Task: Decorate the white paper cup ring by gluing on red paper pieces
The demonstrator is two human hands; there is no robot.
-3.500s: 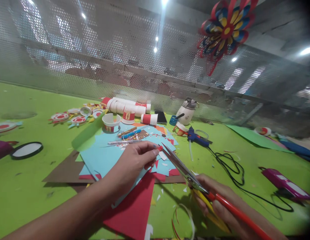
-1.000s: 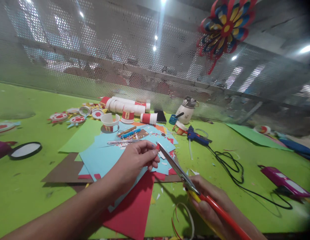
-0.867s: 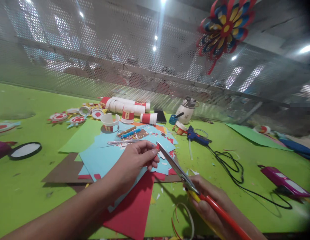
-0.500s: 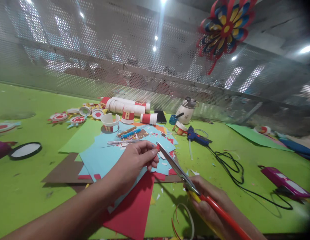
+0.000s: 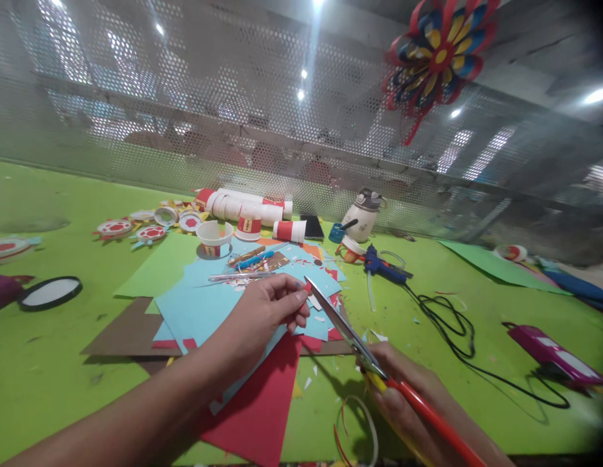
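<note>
My left hand [image 5: 272,308] is closed in a pinch on a small red paper piece [image 5: 308,289], mostly hidden by the fingertips. My right hand [image 5: 413,389] grips scissors [image 5: 344,331] with red and yellow handles. Their blades look nearly together, and the tips are right beside the red piece. Whether they touch it I cannot tell. Below my left hand lie light blue paper sheets [image 5: 204,311], a red sheet [image 5: 262,402] and brown card [image 5: 119,332]. Small paper scraps are scattered around them.
Behind the sheets stand paper cups [image 5: 248,227] and a pale bottle [image 5: 360,217]. A blue glue gun [image 5: 386,267] with a black cord [image 5: 444,334] lies to the right, near a purple device [image 5: 554,355]. Cup-bottom crafts [image 5: 150,233] sit at the left. A curled paper strip [image 5: 374,431] lies in front.
Almost nothing differs. Both hands and the scissors hold practically the same position, with the tips still beside the red piece.
</note>
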